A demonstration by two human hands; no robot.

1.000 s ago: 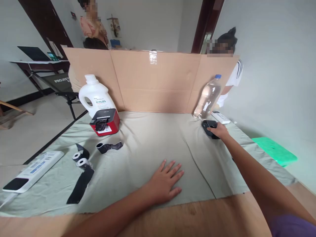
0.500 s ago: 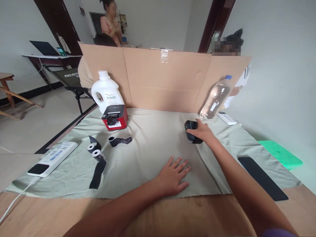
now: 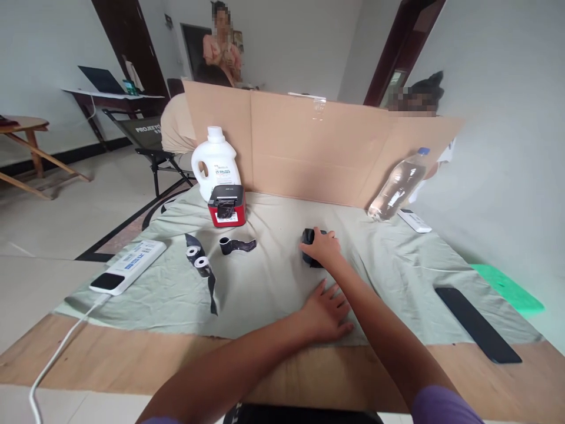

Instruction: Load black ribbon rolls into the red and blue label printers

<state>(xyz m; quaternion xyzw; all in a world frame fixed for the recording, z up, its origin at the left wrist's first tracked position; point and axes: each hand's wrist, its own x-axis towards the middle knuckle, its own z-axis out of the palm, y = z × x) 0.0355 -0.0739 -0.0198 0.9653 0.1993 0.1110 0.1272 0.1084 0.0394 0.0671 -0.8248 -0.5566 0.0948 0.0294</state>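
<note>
My right hand [image 3: 323, 246] grips a small black boxy object [image 3: 308, 237] from above, near the middle of the cloth; the palm and fingers hide much of it, so I cannot make out its kind. Close in front of me, my left hand [image 3: 325, 312] lies flat on the grey-green cloth [image 3: 273, 282], fingers spread and holding nothing. My right forearm passes over the space beside its fingertips. Off to the left stands a red and black label printer [image 3: 227, 206] with a black strip at its front. Several partly unrolled black-and-white rolls [image 3: 202, 266] lie nearer.
A white jug [image 3: 216, 159] stands behind the printer. A cardboard sheet [image 3: 304, 147] spans the back, with a clear bottle [image 3: 398, 185] leaning against it at right. A white power strip [image 3: 129, 268] lies left; a black flat slab [image 3: 477, 324] lies right. People are beyond the cardboard.
My right hand has moved left with the black object, toward the cloth's middle. The left hand stays flat on the cloth. The whole view has shifted.
</note>
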